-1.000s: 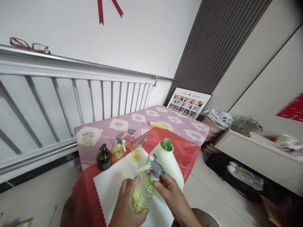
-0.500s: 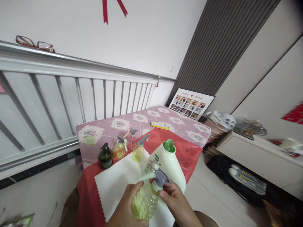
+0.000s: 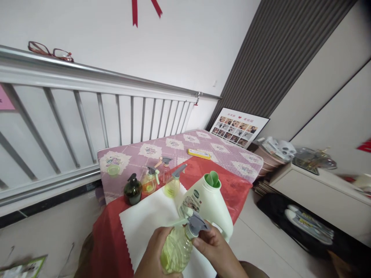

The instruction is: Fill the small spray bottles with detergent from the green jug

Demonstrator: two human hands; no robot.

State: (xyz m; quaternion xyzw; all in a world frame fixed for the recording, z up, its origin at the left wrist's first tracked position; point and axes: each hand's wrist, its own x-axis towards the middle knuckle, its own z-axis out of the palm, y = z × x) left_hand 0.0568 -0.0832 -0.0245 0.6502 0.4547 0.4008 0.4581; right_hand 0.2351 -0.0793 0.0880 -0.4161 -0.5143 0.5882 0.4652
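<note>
A clear spray bottle (image 3: 177, 251) with yellow-green liquid is tilted in front of me. My left hand (image 3: 155, 253) is wrapped round its body. At its neck, the fingers of my right hand (image 3: 213, 245) are closed on the grey spray head (image 3: 197, 224), which has a pale green trigger. Just behind stands a large pale green detergent jug (image 3: 210, 204), its green spout uncapped. Beyond the white sheet's far edge are a dark green pump bottle (image 3: 133, 190), an orange-tinted spray bottle (image 3: 149, 182), a pinkish spray bottle (image 3: 165, 172) and a yellow-liquid spray bottle (image 3: 173, 187).
The white sheet (image 3: 147, 222) lies over a red cloth (image 3: 107, 231) on a table with a purple patterned cover (image 3: 133, 148). A green cap (image 3: 113, 170) and a yellow-white box (image 3: 199, 154) rest there. Behind runs a white radiator (image 3: 110, 116); to the right stands a low cabinet (image 3: 313, 193).
My view has turned slightly left, so the scene sits further right. Both hands keep hold of the spray bottle, which appears slightly more tilted.
</note>
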